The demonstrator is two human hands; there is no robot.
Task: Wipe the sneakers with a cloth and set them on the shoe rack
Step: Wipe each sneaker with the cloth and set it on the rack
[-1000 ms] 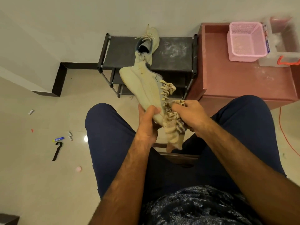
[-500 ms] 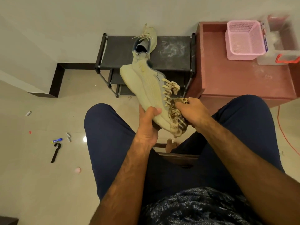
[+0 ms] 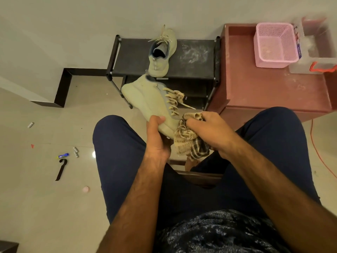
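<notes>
The left hand point(image 3: 156, 136) clasps the sneaker point(image 3: 149, 101) by its near end, steadying it for the right hand point(image 3: 211, 128), which clutches the cloth point(image 3: 187, 139) against it. At twelve o'clock, the other sneaker point(image 3: 162, 52) rests on the rack point(image 3: 193, 70).

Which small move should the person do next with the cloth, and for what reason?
Probably slide the cloth in the right hand along the held sneaker, toward its far end. The left hand grips the near end steady, and the cloth is bunched against that end only. The other sneaker already sits on the shoe rack.
</notes>
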